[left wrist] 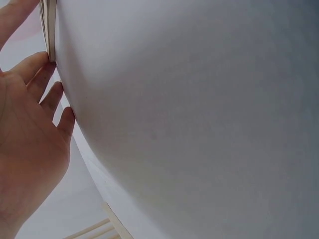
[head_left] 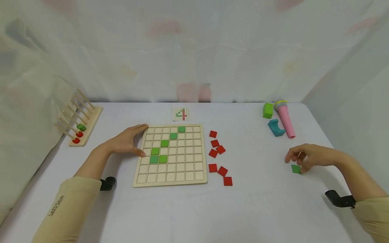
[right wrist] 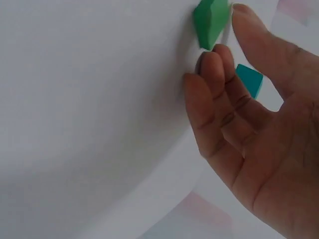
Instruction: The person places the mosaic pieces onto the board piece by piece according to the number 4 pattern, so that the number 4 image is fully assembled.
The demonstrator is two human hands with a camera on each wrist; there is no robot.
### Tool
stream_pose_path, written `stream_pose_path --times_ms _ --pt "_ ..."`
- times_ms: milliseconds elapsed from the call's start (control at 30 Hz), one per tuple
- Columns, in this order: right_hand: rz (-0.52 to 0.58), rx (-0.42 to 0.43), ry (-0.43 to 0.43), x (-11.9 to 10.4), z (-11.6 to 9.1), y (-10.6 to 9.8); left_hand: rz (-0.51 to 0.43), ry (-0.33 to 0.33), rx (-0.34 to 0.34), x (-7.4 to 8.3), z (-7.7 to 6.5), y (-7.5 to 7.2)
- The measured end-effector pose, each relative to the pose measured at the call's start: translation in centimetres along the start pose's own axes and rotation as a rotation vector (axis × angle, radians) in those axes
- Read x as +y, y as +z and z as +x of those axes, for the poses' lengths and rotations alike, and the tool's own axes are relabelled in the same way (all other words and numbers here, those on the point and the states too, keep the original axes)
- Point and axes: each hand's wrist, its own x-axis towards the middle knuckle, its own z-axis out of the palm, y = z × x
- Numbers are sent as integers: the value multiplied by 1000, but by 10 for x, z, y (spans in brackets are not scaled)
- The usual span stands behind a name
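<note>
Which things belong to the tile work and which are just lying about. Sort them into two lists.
Part of the job, it seems:
grid board
green tiles on it
loose green tile at the right hand
red tiles
pattern card

Apparently just lying about:
pegged rack
green block
teal block
pink microphone

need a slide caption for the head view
Left hand at the edge of a grid board, right hand at a green tile, red tiles between.

Left sleeve [head_left: 65, 206]: is showing beige cloth, dark lettering
Right sleeve [head_left: 372, 214]: is creasing, beige
Wrist cameras [head_left: 335, 198]: are showing black casings
</note>
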Motion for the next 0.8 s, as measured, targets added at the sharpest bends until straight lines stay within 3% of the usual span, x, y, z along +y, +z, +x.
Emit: stream_pose_path --times_ms 167,467,800 --pt "25 -28 -38 8 -2 0 5 -6 3 -1 0 1" --pt "-43 16 -110 17 0 3 0 -8 2 0 0 1" --pt "-82 61 -110 16 2 6 1 -3 1 1 1 0"
